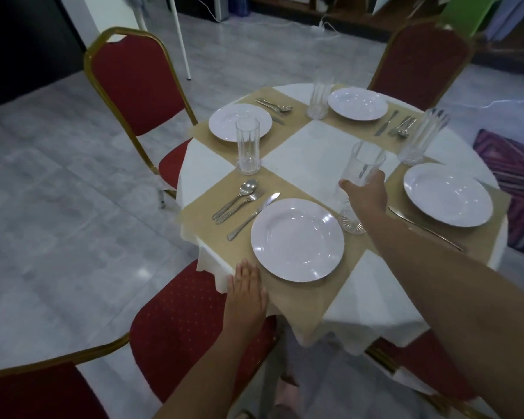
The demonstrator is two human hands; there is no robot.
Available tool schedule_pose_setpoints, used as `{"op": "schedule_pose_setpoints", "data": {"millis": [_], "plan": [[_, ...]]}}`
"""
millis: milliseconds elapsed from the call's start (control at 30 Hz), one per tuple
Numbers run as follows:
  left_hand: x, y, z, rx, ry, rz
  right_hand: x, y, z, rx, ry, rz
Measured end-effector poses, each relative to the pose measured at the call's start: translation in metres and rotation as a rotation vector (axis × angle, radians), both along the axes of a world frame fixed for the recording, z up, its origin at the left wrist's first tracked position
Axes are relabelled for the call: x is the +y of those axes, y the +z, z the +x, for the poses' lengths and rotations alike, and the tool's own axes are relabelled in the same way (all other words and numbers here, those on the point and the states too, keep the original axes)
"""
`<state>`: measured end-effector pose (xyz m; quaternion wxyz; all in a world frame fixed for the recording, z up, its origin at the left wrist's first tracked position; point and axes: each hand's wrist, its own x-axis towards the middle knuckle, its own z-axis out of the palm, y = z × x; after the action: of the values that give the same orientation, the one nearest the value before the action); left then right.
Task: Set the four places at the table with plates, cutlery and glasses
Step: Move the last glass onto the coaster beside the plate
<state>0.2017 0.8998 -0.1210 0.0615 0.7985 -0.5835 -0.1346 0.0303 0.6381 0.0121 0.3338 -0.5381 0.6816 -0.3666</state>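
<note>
My right hand grips a tall clear glass whose base sits on the mat just right of the near white plate. My left hand rests flat on the table's near edge beside that plate. A spoon, fork and knife lie left of the near plate. The left plate has a glass and cutlery. The far plate has a glass and cutlery. The right plate has a glass and a knife.
The round table wears a white cloth with tan mats. Red chairs with gold frames stand at the left, far right and near side. A striped rug lies on the grey floor at right.
</note>
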Motion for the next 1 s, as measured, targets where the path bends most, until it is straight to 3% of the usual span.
{"op": "schedule_pose_setpoints", "data": {"millis": [433,900,1000], "plan": [[0.026,0.008,-0.063,0.027,-0.177,-0.007,0.098,-0.019,-0.059,-0.041,-0.022,0.066],[-0.012,0.019,-0.137,0.06,-0.271,0.011,0.056,-0.039,-0.079,-0.061,0.078,0.097],[-0.023,0.026,-0.144,-0.05,-0.31,-0.038,0.037,-0.039,-0.079,-0.043,0.098,0.091]]}}
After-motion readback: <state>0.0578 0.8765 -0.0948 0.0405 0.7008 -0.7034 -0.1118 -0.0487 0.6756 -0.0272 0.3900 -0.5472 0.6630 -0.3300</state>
